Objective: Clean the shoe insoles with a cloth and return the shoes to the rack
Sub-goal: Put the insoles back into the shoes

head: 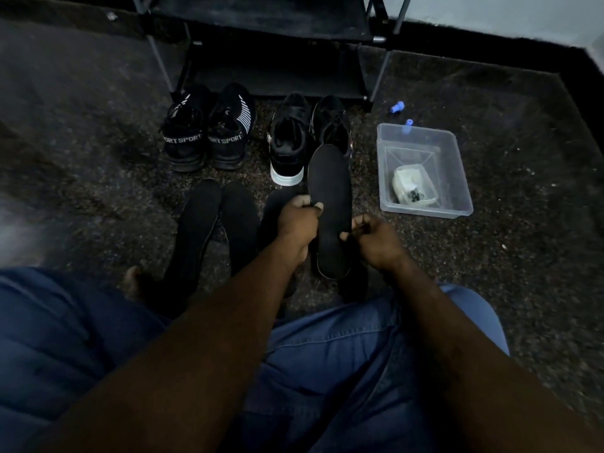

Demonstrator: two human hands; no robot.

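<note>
I hold a black insole (330,191) up over the carpet, toe end pointing away from me. My left hand (299,223) grips its left edge and my right hand (376,238) pinches its right edge. Two more black insoles (196,223) (242,223) lie flat on the floor to the left, and another dark one (277,197) lies partly hidden under my left hand. A pair of black SPORT sneakers (209,132) and a pair of black shoes with white soles (294,142) stand in front of the black shoe rack (274,44). No cloth is visible.
A clear plastic tub (425,171) with a small white container inside sits on the carpet at the right. Two small blue objects (397,106) lie near the rack's right leg. My knees in blue jeans fill the foreground, and a bare foot (134,279) shows at the left.
</note>
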